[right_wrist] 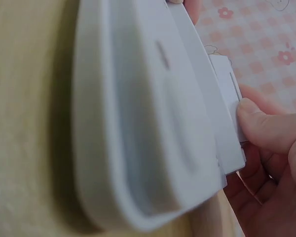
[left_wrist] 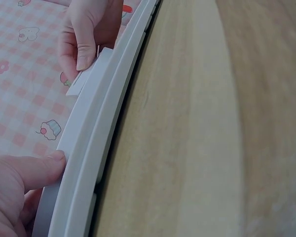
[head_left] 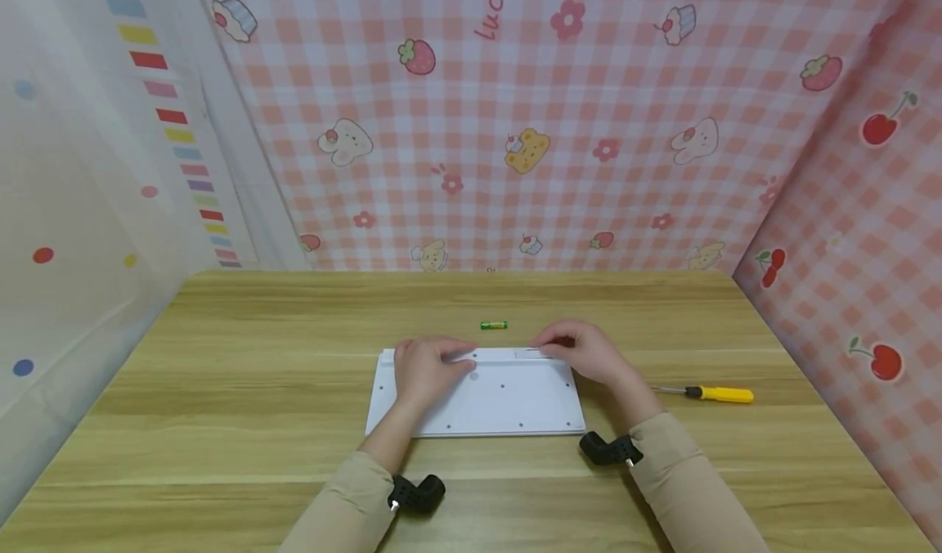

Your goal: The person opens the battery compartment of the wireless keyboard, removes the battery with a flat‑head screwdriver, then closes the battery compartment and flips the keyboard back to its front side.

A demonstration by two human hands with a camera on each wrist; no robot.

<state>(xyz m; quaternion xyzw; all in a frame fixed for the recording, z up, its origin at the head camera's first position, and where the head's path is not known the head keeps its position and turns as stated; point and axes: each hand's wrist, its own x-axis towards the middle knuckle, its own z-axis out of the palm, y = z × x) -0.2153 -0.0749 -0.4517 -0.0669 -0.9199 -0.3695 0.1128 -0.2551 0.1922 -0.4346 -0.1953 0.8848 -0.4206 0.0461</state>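
A white keyboard [head_left: 486, 406] lies face down on the table, its underside dotted with small screw holes. My left hand [head_left: 427, 369] grips the raised far edge left of the middle; in the left wrist view its thumb presses on that ridge. At the right end of the ridge my right hand [head_left: 589, 352] pinches a small white battery cover [right_wrist: 223, 74] between thumb and fingers. The right wrist view shows the cover at the ridge, jutting past its outer side. Just beyond the keyboard lies a green battery [head_left: 494, 325].
A screwdriver [head_left: 724, 394] with a yellow handle lies right of the keyboard, its shaft tip behind the right forearm. The wooden table [head_left: 243, 373] meets a pink checked cloth [head_left: 471, 201] at the back. Black wrist cameras [head_left: 418, 494] sit on both sleeves.
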